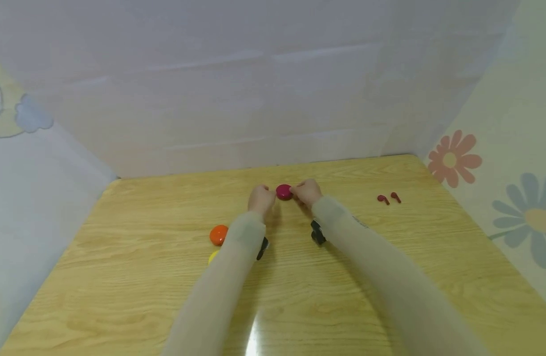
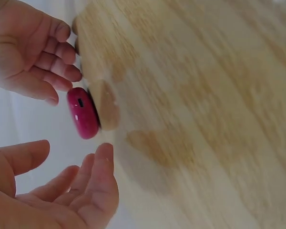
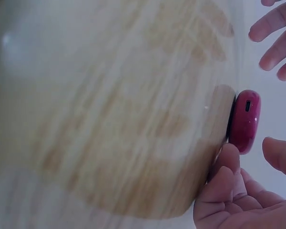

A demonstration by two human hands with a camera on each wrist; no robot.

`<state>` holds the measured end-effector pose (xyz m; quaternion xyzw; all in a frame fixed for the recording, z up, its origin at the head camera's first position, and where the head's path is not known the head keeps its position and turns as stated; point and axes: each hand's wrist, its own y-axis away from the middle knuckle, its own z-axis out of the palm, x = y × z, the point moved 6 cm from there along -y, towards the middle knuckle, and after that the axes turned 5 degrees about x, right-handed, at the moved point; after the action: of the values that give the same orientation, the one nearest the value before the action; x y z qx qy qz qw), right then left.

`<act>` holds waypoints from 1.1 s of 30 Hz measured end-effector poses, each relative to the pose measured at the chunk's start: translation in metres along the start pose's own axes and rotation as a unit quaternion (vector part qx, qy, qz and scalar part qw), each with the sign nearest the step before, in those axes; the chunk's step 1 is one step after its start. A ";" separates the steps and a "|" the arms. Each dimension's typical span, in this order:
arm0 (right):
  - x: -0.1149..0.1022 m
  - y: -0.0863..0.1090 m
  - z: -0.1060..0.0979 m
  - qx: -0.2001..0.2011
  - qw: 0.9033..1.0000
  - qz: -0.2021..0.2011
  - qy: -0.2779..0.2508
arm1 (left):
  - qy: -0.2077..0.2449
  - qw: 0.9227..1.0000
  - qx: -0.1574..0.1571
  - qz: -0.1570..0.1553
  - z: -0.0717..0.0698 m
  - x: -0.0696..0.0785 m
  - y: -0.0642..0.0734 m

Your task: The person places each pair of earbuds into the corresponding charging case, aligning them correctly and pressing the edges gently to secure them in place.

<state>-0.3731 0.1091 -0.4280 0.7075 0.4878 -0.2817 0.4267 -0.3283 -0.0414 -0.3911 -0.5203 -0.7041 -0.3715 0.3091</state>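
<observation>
A glossy magenta earbud charging case [image 1: 284,192] lies on the wooden table, towards its far edge. Both wrist views show a small port slot in the side of the case [image 2: 83,113]. My left hand [image 1: 260,199] is just left of it, fingers loosely bent and a small gap between fingertips and case. On the other side is my right hand [image 1: 307,192]; in the right wrist view a fingertip of the right hand [image 3: 243,200] is at the end of the case [image 3: 245,123], seemingly touching it, while the thumb stands apart.
Two dark red earbuds [image 1: 389,199] lie on the table [image 1: 326,306] to the right. Left of my left forearm are an orange round object [image 1: 218,235] and a yellow one [image 1: 213,256], partly hidden by the sleeve. A pale fabric wall [image 1: 255,99] rises behind the table.
</observation>
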 end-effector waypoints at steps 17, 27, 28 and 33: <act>-0.002 -0.002 0.005 0.006 0.999 -0.044 0.030 | -0.015 0.999 0.000 -0.047 0.021 -0.012 -0.033; -0.004 -0.002 0.011 0.000 0.995 -0.070 0.071 | -0.018 0.999 0.000 -0.050 0.027 -0.017 -0.038; -0.005 -0.002 0.010 0.000 0.996 -0.066 0.068 | -0.012 0.999 0.003 -0.049 0.027 -0.017 -0.038; -0.009 0.002 0.011 0.002 0.998 -0.061 0.035 | 0.033 0.998 0.009 -0.060 0.024 -0.016 -0.037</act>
<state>-0.3742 0.0952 -0.4251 0.6868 0.5441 -0.2828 0.3902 -0.3607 -0.0360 -0.4244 -0.4618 -0.7267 -0.4003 0.3138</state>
